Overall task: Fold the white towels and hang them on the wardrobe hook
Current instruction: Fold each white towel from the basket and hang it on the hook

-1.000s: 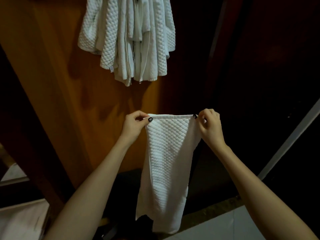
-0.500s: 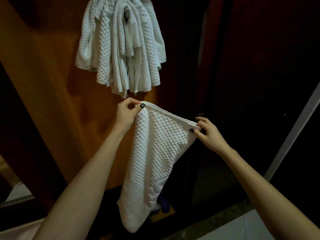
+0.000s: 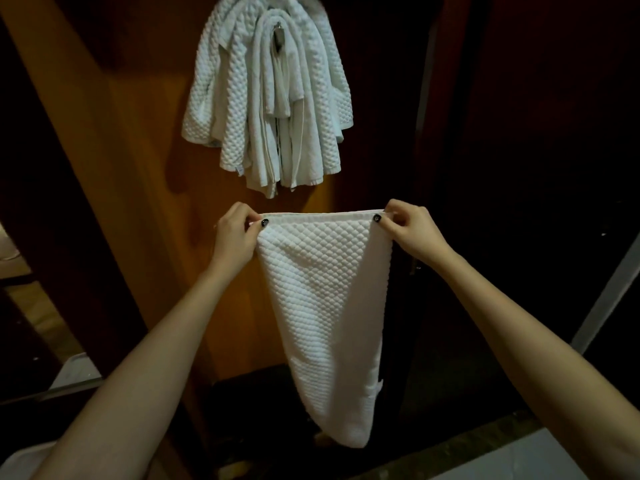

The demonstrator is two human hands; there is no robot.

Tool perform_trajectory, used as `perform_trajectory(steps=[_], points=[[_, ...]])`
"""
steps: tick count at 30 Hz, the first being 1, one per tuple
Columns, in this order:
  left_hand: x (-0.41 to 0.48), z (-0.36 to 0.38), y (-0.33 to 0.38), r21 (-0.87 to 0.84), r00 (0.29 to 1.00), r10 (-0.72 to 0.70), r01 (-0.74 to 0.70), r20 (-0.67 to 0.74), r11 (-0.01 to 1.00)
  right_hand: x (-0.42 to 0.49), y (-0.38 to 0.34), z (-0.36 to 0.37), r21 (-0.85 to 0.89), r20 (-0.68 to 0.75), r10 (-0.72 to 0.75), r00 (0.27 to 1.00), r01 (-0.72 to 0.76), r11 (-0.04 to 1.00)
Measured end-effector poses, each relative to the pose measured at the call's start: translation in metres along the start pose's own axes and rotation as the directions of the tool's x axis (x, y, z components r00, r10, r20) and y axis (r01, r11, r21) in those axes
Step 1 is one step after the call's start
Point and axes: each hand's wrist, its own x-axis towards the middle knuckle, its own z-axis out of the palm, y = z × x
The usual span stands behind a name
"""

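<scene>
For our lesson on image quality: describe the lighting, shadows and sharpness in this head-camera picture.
Head view: dim warm light on the wooden panel, right side nearly black; head view: the hanging towels cast a shadow down-left on the panel; head view: the held towel is sharp, weave clear.

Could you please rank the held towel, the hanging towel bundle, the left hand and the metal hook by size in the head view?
1. Hanging towel bundle and held towel: about alike; the held one is nearer, so unranked.
2. Left hand.
3. Metal hook, mostly hidden.
</scene>
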Motion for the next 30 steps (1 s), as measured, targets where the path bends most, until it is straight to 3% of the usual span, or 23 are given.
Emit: perform_trajectory(steps=[4,7,12,15,18,23,26,30], points=[[-0.001,0.004,0.004,-0.014,1.0,0.019,-0.019,0.018,1.0,0.011,-0.001,-0.009,0.016,-0.051,0.009,0.999,-0.008,1.0],[-0.001,0.008,0.013,-0.155,0.999,-0.038,0.042,0.027,0.987,0.015,-0.002,-0.013,0.095,-0.123,0.036,0.992,-0.024,0.995],[-0.004,0.007,0.018,-0.435,0.923,-0.201,0.337,0.328,0.835,0.011,0.011,-0.018,0.158,-0.16,0.112,0.981,-0.087,0.984],[-0.009,0.009,0.016,-0.472,0.901,-0.213,0.386,0.378,0.793,0.007,0.015,-0.018,0.16,-0.187,0.141,0.972,-0.112,0.981],[-0.012,0.014,0.009,-0.43,0.896,-0.275,0.414,0.349,0.802,0.001,0.013,-0.023,0.099,-0.097,0.075,0.992,-0.065,0.993],[-0.01,0.021,-0.004,-0.297,0.914,-0.321,0.387,0.248,0.873,-0.001,0.012,-0.026,-0.15,0.119,-0.07,0.99,0.087,0.985],[-0.011,0.031,-0.002,-0.208,0.903,-0.341,0.398,0.262,0.893,-0.001,0.016,-0.011,-0.293,0.165,-0.03,0.986,0.078,0.953],[-0.023,0.04,-0.009,-0.122,0.851,-0.465,0.502,0.244,0.856,-0.011,0.009,0.017,-0.343,0.299,0.079,0.951,0.029,0.939]])
